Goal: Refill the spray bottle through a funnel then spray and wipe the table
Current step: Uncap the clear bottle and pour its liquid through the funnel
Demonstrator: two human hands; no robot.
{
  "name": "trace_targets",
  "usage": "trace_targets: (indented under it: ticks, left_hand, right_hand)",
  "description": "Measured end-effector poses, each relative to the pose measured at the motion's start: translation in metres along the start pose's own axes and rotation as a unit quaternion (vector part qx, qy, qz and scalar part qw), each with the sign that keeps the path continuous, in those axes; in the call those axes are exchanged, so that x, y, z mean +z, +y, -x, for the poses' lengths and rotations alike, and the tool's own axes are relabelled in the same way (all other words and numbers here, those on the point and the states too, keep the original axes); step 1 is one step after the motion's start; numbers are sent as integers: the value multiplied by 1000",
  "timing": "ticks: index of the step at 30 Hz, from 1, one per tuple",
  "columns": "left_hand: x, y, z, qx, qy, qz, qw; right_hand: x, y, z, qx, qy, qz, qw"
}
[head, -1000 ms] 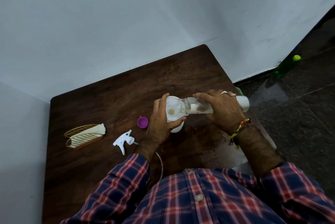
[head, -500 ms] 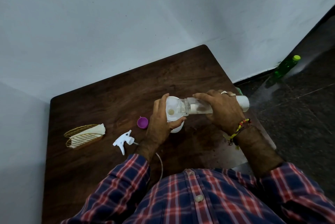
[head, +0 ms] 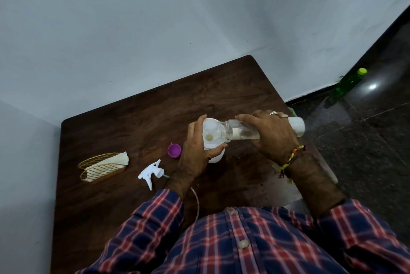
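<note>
Desk (head: 137,118) of dark wood, pushed into a corner of pale grey walls; dark polished floor (head: 366,140) to the right, with one green bottle (head: 348,81) lying by the skirting. We count on the desk: one purple cap (head: 174,150), one white spray trigger head (head: 152,172) with its tube, one gold wire holder (head: 99,166) with paper napkins. Left hand (head: 197,154), grip closed around one white funnel (head: 210,134) seated on the spray bottle (head: 216,156), which stands mid-desk. Right hand (head: 270,134), grip closed on one clear refill bottle (head: 244,132), held horizontal, mouth at the funnel.
</note>
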State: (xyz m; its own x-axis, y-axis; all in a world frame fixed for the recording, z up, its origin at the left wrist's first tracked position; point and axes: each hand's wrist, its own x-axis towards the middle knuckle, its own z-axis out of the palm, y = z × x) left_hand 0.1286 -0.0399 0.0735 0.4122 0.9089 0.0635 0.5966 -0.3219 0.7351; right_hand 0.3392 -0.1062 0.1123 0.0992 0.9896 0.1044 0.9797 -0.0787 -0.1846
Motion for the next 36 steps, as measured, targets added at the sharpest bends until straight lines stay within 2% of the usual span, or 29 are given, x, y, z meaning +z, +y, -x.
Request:
trace_targets:
  ticks: [12, 24, 36]
  left_hand:
    - [2, 0, 1, -3, -5, -1, 1000]
    - [0, -1, 1, 3, 0, 1, 1000]
    - [0, -1, 1, 1, -4, -4, 1000]
  right_hand:
    - [-1, 0, 0, 4, -26, -11, 1000]
    - [1, 0, -1, 1, 7, -3, 1000]
    - [-4, -1, -1, 8, -28, -11, 1000]
